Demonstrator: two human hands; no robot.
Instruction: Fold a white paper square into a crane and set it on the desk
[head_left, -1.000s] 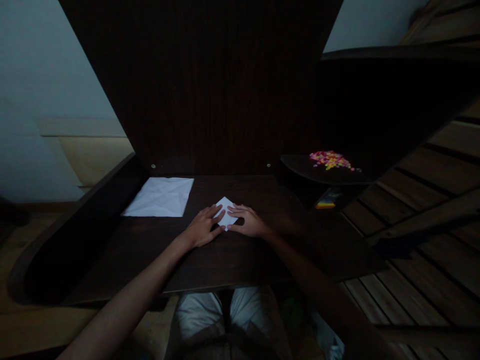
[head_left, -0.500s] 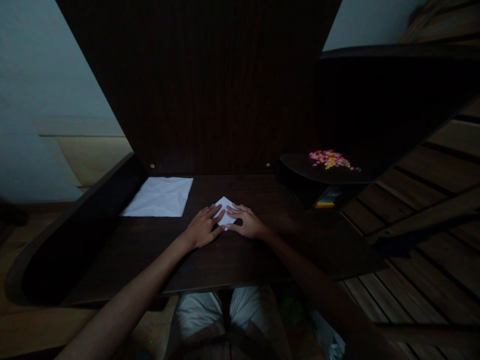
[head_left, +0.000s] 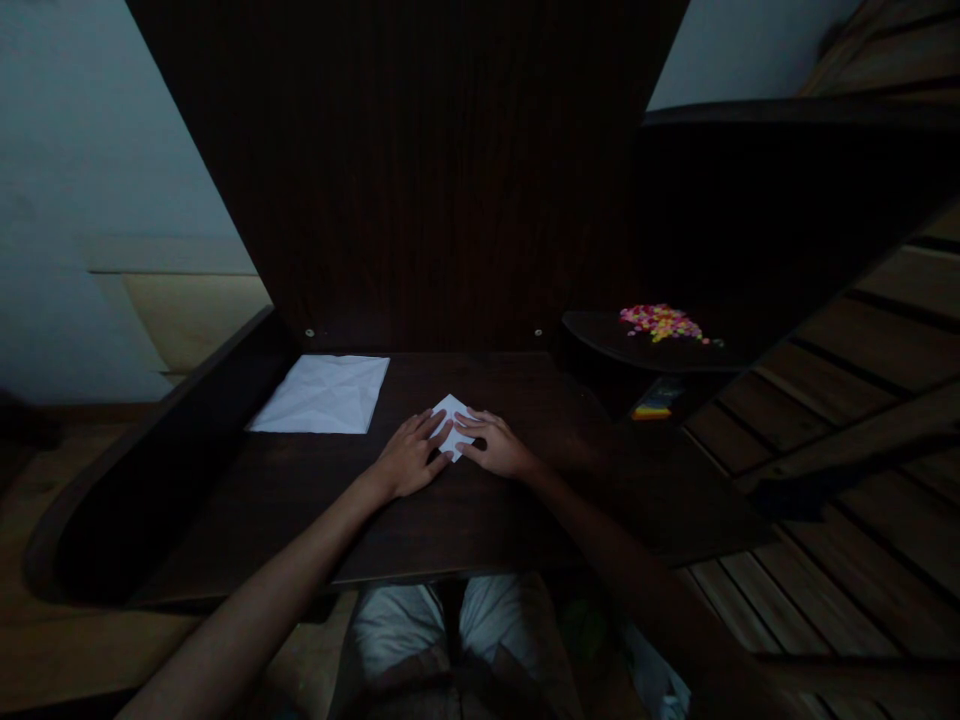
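Hands: two, bare; the left hand (head_left: 407,455) and the right hand (head_left: 499,445) lie palm-down with fingers spread, pressing on paper, neither one clenched.
Paper under the fingers: one small white folded diamond-shaped paper (head_left: 452,405), flat on the desk between the hands, one corner pointing far, one near; both hands touch it.
Desk: one, a dark brown wooden desk (head_left: 450,540), its raised side board (head_left: 157,480) at the left.
Paper at far left: one larger white creased square of paper (head_left: 322,395), well apart from the hands; I cannot tell how many layers.
Round fittings: two small pale metal ones (head_left: 538,332), low on the dark wooden back panel (head_left: 420,200).
Shelf at far right: one low dark rounded shelf (head_left: 600,335), bearing one heap of tiny pink, red and yellow pieces (head_left: 661,322), too small to count.
Beneath that shelf: one small object with a yellow-orange band (head_left: 651,412).
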